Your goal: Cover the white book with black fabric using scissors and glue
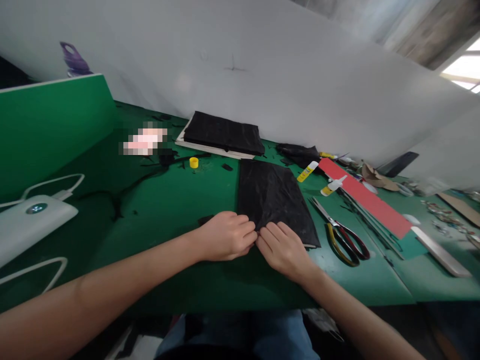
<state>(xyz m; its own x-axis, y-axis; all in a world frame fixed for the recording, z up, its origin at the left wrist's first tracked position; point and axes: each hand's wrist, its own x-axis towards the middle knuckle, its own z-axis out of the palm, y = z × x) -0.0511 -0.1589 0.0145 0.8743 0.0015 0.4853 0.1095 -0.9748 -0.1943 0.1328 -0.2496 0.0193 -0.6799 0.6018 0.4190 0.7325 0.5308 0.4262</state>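
Note:
A flat board wrapped in wrinkled black cloth-like material (275, 192) lies in front of me. A strip of its pale edge shows at the near right corner. Along the near edge, my left hand (228, 235) is closed, its fingertips pinching the black material. Right beside it, my right hand (283, 247) is curled over the same edge, fingers closed on the material too. The two sets of fingertips nearly meet, and what lies between them is partly hidden. To the right rest open scissors (339, 235) with red and yellow handles, and a glue stick (308, 171).
Behind lies a stack of black-covered boards (224, 134). A yellow cap (194, 162), black scraps (165, 159) and a small glue bottle (333, 186) are on the green table (180, 195). A red strip (367, 200) extends right; a white power bank (37, 222) sits left.

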